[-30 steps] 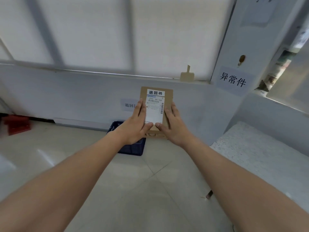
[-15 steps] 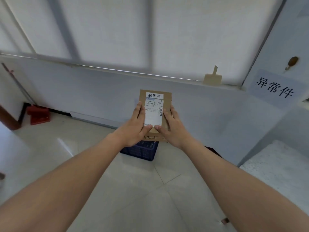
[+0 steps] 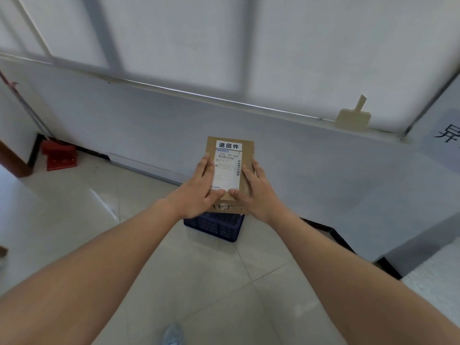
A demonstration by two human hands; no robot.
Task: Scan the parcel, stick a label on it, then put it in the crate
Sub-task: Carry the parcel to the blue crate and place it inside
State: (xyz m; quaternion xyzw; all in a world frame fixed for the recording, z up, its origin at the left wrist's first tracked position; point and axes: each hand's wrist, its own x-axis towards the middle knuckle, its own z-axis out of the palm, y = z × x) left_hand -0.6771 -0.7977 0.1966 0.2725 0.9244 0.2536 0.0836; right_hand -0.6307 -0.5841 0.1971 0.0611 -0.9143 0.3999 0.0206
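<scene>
parcel [image 3: 230, 170] gripped by left hand [image 3: 196, 195] and right hand [image 3: 256, 195] | crate [image 3: 214, 226] beneath, contents hidden

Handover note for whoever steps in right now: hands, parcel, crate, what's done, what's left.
Left hand: gripping the parcel's left edge.
Right hand: gripping its right edge.
Parcel: cardboard box held in the air with both hands, in front of the wall, above the crate.
Label: white sticker already on the parcel's top face, above the shipping slip.
Crate: dark blue, on the floor by the wall, partly hidden by the hands.
Left: lower the parcel into the crate and let go.
</scene>
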